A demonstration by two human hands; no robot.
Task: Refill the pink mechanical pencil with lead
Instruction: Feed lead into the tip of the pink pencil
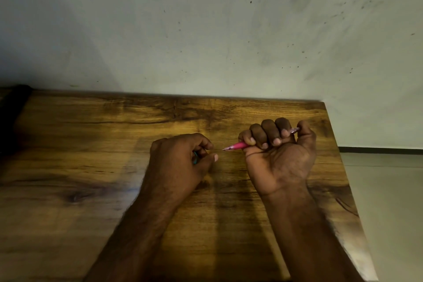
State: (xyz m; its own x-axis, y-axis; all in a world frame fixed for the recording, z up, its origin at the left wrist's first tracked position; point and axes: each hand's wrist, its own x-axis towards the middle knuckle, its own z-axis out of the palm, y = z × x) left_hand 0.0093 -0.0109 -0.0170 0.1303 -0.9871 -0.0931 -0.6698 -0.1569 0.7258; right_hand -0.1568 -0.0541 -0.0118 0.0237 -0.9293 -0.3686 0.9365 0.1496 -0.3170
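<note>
My right hand (279,153) is curled in a fist round the pink mechanical pencil (237,145), palm turned toward me. The pencil's tip points left and its clear back end sticks out by the thumb. My left hand (180,158) is just left of the tip, fingers curled, with a small teal object (195,158) held inside them; most of that object is hidden. The thumb tip lies a short gap from the pencil tip. No loose lead is visible.
Both hands hover over a wooden table (91,167) set against a pale marked wall (206,30). The table's right edge (350,190) runs close to my right forearm, with floor beyond. A dark object (13,107) lies at the far left corner.
</note>
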